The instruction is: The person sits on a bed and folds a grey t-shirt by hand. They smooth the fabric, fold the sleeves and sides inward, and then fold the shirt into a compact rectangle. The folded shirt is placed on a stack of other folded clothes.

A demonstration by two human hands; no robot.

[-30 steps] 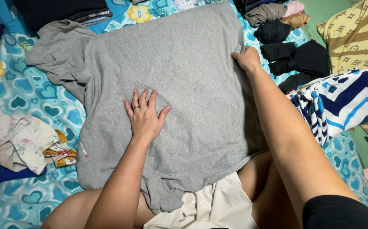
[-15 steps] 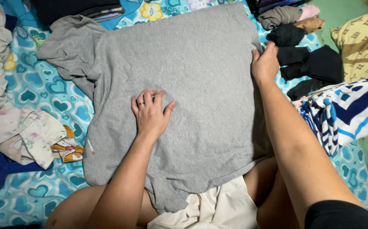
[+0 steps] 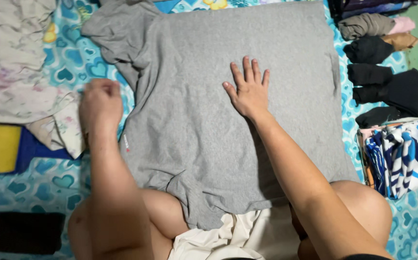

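Grey T-shirt [image 3: 209, 110] spread flat over a heart-print bedsheet [image 3: 50, 178], reaching from the lap to the far edge.
Right hand [image 3: 248, 89] open, palm down on the shirt's middle, fingers spread. Left hand [image 3: 100, 102] blurred at the shirt's left edge, curled, grip unclear. Dark folded clothes [image 3: 387, 82] stacked far right; floral cloth [image 3: 16, 82] left.

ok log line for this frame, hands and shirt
left hand: closed, blurred, at left edge of grey t-shirt | right hand: flat, fingers spread on shirt | surface: heart-print sheet
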